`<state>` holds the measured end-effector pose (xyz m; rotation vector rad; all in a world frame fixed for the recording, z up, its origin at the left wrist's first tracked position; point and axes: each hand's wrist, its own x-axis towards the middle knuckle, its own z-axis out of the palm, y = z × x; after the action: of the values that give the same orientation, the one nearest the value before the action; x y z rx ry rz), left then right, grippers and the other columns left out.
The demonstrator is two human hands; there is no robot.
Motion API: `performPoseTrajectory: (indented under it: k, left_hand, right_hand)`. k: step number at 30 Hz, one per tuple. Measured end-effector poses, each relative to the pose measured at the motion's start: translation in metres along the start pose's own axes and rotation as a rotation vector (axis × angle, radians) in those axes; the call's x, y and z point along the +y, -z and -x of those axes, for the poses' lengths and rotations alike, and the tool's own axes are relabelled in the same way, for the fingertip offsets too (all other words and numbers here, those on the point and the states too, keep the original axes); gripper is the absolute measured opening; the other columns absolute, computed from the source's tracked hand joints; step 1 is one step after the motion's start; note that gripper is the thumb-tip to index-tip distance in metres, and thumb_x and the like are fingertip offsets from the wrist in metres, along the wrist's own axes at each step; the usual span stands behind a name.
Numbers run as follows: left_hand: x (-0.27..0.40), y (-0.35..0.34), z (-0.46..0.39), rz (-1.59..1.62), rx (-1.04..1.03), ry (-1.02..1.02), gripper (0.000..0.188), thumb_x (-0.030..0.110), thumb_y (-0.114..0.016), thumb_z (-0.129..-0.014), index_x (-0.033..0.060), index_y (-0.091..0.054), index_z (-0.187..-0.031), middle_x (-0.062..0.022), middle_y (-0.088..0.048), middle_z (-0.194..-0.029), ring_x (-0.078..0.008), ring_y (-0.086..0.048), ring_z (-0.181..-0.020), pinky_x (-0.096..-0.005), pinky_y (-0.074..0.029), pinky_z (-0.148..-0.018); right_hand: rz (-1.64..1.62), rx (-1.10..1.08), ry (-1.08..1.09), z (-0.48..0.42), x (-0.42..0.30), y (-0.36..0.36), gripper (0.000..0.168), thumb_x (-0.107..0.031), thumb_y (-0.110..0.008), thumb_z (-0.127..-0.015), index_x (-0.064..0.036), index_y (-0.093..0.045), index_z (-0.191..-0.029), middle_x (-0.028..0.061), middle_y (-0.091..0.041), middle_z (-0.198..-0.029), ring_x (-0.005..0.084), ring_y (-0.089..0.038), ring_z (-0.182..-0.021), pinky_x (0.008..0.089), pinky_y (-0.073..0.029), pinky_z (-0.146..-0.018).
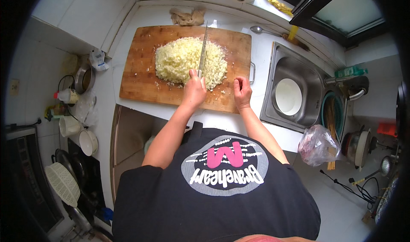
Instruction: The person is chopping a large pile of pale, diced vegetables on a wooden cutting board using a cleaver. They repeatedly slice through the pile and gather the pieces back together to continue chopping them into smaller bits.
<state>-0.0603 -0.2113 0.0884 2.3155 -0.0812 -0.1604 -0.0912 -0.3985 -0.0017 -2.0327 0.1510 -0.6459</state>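
Note:
My left hand grips the handle of a kitchen knife. Its blade points away from me, seen nearly edge-on, over a heap of finely chopped pale-yellow vegetable, perhaps cabbage. The heap spreads across the middle of a wooden cutting board, with small bits scattered around it. My right hand is at the board's right edge, its fingers curled in and nothing visible in them. It is apart from the heap and close to the board's metal handle.
To the right, a steel sink holds a white bowl and a teal basket. A plastic bag sits at its near corner. Behind the board lie a crumpled brown cloth and a spoon. An open window juts in.

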Motion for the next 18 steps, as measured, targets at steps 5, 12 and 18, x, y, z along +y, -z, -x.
performPoseTrajectory:
  k: [5,12,18]
  left_hand:
    - [-0.011,-0.001,-0.010,0.022,-0.003,0.022,0.027,0.014,-0.047,-0.093,-0.0021,-0.033,-0.108,-0.0311,-0.059,-0.082,-0.0486,-0.058,-0.078,-0.0512,-0.045,-0.066]
    - [-0.008,0.007,-0.006,-0.026,0.037,-0.010,0.028,0.016,-0.046,-0.092,-0.0011,-0.031,-0.109,-0.0317,-0.060,-0.080,-0.0487,-0.058,-0.078,-0.0534,-0.046,-0.068]
    - [-0.015,0.011,-0.010,0.028,0.045,0.031,0.027,0.016,-0.047,-0.092,0.0002,-0.030,-0.105,-0.0310,-0.060,-0.081,-0.0487,-0.058,-0.079,-0.0538,-0.045,-0.068]
  right_hand:
    - [-0.022,-0.011,-0.007,-0.001,-0.001,-0.001,0.014,-0.016,-0.059,-0.088,-0.003,-0.057,-0.092,0.0111,-0.056,-0.081,0.0241,-0.057,-0.070,0.0322,-0.048,-0.064]
    - [-0.008,-0.002,0.007,0.001,0.000,-0.002,0.014,-0.016,-0.059,-0.088,-0.003,-0.057,-0.092,0.0112,-0.056,-0.081,0.0240,-0.057,-0.069,0.0321,-0.048,-0.064]
    - [0.021,-0.001,0.021,0.001,0.000,-0.001,0.015,-0.017,-0.059,-0.088,-0.003,-0.057,-0.092,0.0114,-0.056,-0.081,0.0247,-0.057,-0.069,0.0324,-0.048,-0.063]
